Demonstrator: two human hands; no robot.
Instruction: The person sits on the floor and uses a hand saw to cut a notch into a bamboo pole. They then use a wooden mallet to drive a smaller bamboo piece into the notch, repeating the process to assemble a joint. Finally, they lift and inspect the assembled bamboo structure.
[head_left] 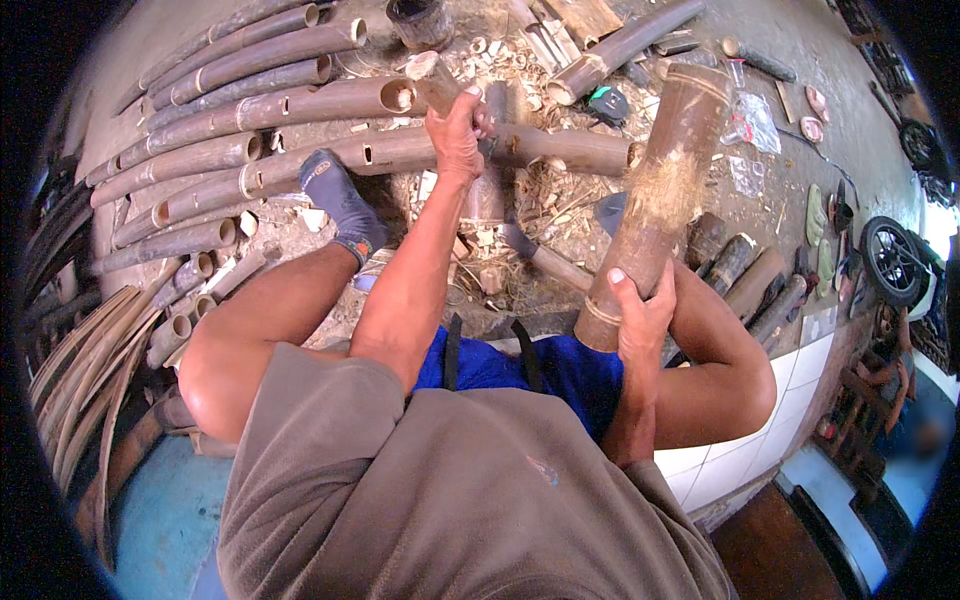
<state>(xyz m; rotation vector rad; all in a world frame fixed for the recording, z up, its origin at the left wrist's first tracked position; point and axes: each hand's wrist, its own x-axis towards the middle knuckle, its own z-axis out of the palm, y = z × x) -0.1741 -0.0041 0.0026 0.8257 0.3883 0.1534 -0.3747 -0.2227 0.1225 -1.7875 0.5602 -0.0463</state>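
My right hand (645,305) is wrapped round the near end of a thick brown bamboo section (640,235), thumb on top. The section stands tilted by my right thigh, with a pale, frayed patch partway up its side. Out in front, my left hand (458,138) is closed round a stout wooden piece (433,82) with a pale blunt end. Whether that piece is a handle or a mallet I cannot make out; its lower part is hidden by my fingers. Below that hand a long bamboo pole (400,152) with a cut slot lies across the floor.
Several bamboo poles (260,65) lie side by side at the far left, with split strips (95,370) nearer. Wood chips (545,205) litter the floor. A black and teal object (606,104) and a clear plastic bag (752,122) lie beyond the section. A wheel (893,262) stands at right.
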